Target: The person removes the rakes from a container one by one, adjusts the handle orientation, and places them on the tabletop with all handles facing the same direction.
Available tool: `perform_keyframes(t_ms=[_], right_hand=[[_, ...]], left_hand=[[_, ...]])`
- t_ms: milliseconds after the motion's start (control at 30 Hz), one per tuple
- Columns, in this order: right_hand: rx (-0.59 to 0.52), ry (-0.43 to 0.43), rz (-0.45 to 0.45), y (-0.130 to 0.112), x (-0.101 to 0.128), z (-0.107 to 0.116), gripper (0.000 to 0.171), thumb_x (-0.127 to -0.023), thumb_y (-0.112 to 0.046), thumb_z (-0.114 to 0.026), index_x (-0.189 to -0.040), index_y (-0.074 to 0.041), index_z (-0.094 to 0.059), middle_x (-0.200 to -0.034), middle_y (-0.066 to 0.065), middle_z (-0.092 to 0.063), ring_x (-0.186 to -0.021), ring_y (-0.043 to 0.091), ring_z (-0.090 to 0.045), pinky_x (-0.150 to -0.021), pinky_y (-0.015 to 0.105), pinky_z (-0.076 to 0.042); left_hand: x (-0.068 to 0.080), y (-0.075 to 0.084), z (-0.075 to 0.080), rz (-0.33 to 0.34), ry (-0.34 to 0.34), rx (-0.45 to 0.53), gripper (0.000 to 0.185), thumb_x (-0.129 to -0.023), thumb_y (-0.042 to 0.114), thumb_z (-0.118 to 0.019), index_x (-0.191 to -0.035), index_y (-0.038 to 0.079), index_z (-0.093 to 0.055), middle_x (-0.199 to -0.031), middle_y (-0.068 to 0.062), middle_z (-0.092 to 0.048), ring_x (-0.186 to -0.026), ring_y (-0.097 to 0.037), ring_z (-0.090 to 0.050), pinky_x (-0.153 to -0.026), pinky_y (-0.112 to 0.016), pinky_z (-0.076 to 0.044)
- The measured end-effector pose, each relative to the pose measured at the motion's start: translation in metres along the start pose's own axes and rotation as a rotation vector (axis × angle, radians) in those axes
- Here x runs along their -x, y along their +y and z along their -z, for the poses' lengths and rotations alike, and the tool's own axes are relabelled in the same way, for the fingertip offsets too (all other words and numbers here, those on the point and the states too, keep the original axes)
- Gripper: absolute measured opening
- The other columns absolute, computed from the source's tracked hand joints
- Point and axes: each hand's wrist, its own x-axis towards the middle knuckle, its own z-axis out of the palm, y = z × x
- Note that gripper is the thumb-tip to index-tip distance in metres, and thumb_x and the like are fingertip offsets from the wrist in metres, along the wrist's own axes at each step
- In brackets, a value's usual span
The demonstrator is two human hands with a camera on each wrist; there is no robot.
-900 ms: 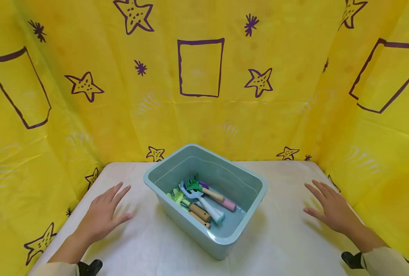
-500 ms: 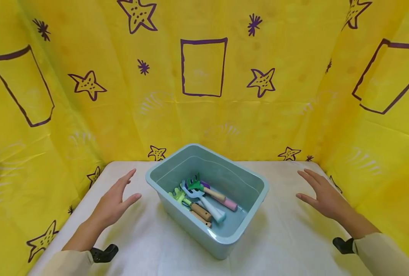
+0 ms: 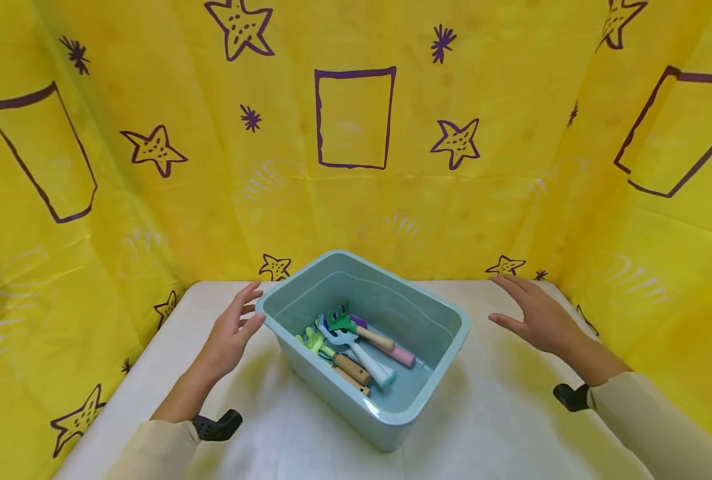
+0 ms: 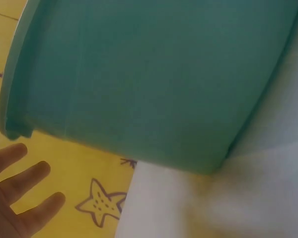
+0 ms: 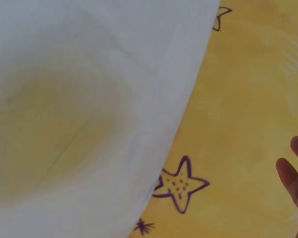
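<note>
A grey-blue plastic tub (image 3: 356,403) stands turned at an angle in the middle of the table. Inside lie several small garden hand tools: a dark green hand rake (image 3: 362,328) with a wooden handle, a light blue fork (image 3: 356,353), a lime green fork (image 3: 335,355), and a pink handle (image 3: 401,355). My left hand (image 3: 230,337) has its fingertips right at the tub's left rim, fingers spread and relaxed. My right hand (image 3: 539,317) hovers over the table to the right of the tub, fingers extended and holding nothing. The left wrist view shows the tub's side wall (image 4: 154,84) beside the left fingers (image 4: 27,181).
The table (image 3: 482,427) has a white cover. Yellow cloth (image 3: 356,213) with drawn stars hangs behind it and along both sides. A black wrist strap piece (image 3: 218,425) sticks out below the left hand, another (image 3: 572,397) below the right.
Both hands have moved inward and forward toward the tub, the left now reaching its rim. The tub and the tools in it have stayed in place.
</note>
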Motion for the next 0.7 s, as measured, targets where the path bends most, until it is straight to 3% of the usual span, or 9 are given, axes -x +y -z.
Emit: perform_keyframes(t_ms=[200,500,700], right_hand=[[-0.015,-0.023,0.019,-0.015,-0.018,0.003,0.07,-0.086,-0.035,-0.074,-0.144,-0.009,-0.044,-0.14,0.021,-0.047,-0.125,0.045,-0.044,-0.096,0.067,-0.037],[-0.056,-0.056,0.029,-0.038,-0.046,0.007,0.071,-0.087,-0.038,-0.072,-0.145,-0.01,-0.042,-0.142,0.017,-0.047,-0.128,0.04,-0.044,-0.097,0.063,-0.039],[-0.104,-0.044,0.065,-0.055,-0.065,0.009,0.071,-0.087,-0.037,-0.072,-0.146,-0.012,-0.042,-0.14,0.015,-0.049,-0.12,0.037,-0.051,-0.093,0.06,-0.045]], left_hand=[[-0.008,0.005,-0.01,0.035,-0.003,0.045,0.056,-0.102,0.023,-0.05,-0.153,0.02,-0.027,-0.147,-0.02,-0.04,-0.125,-0.042,-0.046,-0.099,-0.061,-0.04],[-0.01,0.008,-0.02,0.116,0.043,0.082,0.052,-0.102,0.034,-0.05,-0.147,0.013,-0.036,-0.14,-0.021,-0.048,-0.125,-0.04,-0.048,-0.1,-0.059,-0.039],[-0.011,0.005,-0.026,0.171,0.056,0.155,0.054,-0.1,0.036,-0.052,-0.148,0.014,-0.037,-0.144,-0.021,-0.043,-0.127,-0.041,-0.046,-0.103,-0.055,-0.037]])
